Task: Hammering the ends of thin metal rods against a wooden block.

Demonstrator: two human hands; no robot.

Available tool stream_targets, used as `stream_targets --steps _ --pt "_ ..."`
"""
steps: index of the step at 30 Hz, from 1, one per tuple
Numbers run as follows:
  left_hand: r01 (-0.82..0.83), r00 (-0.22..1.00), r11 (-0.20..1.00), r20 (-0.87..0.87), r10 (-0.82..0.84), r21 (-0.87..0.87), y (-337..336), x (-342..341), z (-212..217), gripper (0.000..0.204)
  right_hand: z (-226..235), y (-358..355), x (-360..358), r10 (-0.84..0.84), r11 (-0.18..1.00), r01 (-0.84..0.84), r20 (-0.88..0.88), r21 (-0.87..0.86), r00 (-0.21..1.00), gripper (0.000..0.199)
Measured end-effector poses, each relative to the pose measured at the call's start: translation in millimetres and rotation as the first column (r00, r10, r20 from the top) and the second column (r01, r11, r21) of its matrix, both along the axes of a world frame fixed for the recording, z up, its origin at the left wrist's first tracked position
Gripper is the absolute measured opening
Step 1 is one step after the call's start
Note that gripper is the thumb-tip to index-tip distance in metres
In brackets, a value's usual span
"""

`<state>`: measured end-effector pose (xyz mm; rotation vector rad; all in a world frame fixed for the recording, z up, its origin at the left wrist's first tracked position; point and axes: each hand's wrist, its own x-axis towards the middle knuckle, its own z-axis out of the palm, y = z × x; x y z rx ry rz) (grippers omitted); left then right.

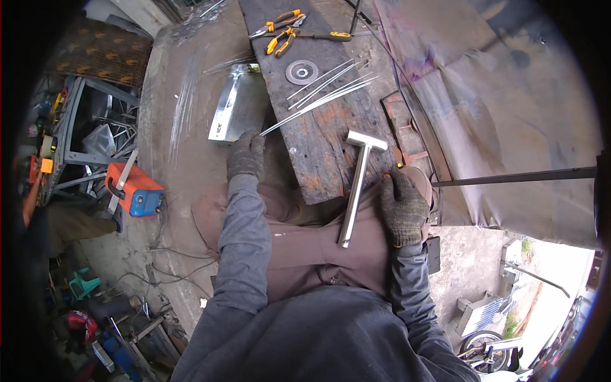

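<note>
Left hand [245,155] in grey glove reaching forward, arm straight, fingers curling round end of thin rod [299,112]. Rod lying across plank [318,137], running up and right from hand. Right hand [403,207] resting on knee, fingers bent, holding nothing. Metal T-piece [356,188] lying just left of right hand, touching plank and lap. Pliers [283,35] far ahead.

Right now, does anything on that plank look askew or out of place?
Yes: the metal T-piece hangs off the plank's near edge, its long end resting on the person's lap. The thin rods lie fanned out, not bundled.
</note>
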<state>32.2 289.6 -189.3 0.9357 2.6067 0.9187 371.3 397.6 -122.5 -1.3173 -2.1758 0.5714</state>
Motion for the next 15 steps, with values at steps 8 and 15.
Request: stream_targets --steps 8,15 --pt "-0.102 0.992 0.995 0.072 0.102 -0.001 5.2 20.5 25.1 0.045 -8.8 4.7 6.4 0.026 0.999 -0.026 0.015 0.021 1.0 0.022" --pt "-0.106 0.994 0.633 0.075 0.076 0.767 -27.2 -5.1 153.2 0.05 -12.2 7.6 9.8 0.07 0.994 -0.069 -0.006 0.078 0.998 0.022"
